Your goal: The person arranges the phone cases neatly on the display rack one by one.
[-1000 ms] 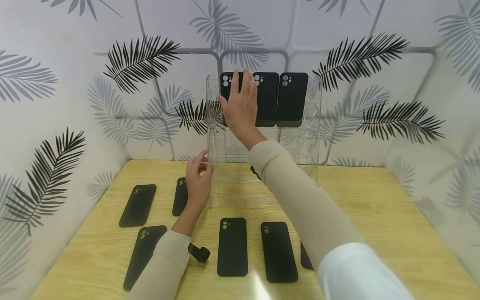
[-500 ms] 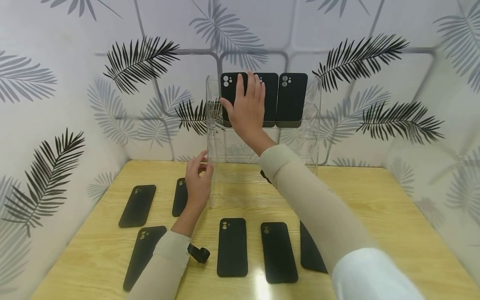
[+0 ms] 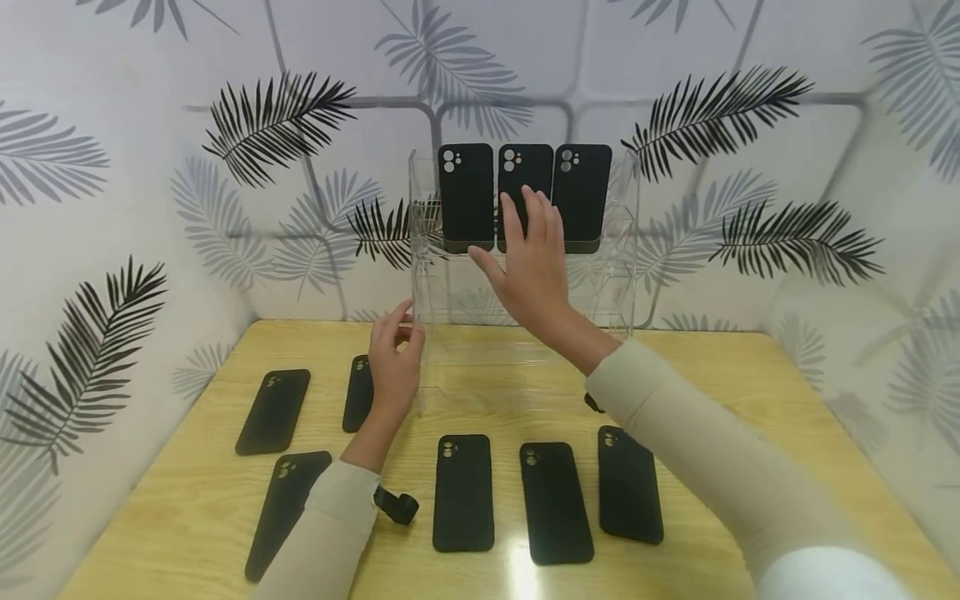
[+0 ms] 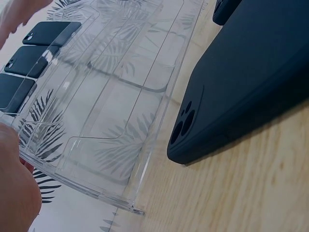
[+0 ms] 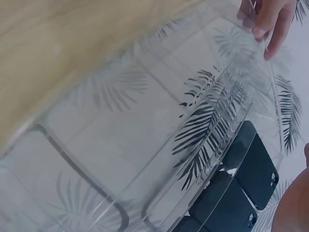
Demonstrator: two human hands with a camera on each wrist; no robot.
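Three black phone cases stand side by side on the top tier of a clear acrylic display stand (image 3: 418,275): a left case (image 3: 467,196), a middle case (image 3: 526,169) and a right case (image 3: 583,190). My left hand (image 3: 396,358) pinches the stand's left side panel; the right wrist view shows those fingers (image 5: 271,21) on its edge. My right hand (image 3: 534,271) is held in front of the stand, fingers spread and holding nothing. It covers the lower part of the middle case. Whether it touches anything I cannot tell.
Several more black phone cases lie on the wooden table (image 3: 712,392): a far-left case (image 3: 273,412), one partly behind my left wrist (image 3: 358,392), one beside my left sleeve (image 3: 288,508), and a front row including a centre case (image 3: 463,492). A patterned wall stands behind.
My right hand has come off the left phone case and moved right and down, uncovering that case and the front-right one on the table. My left hand stays on the stand.
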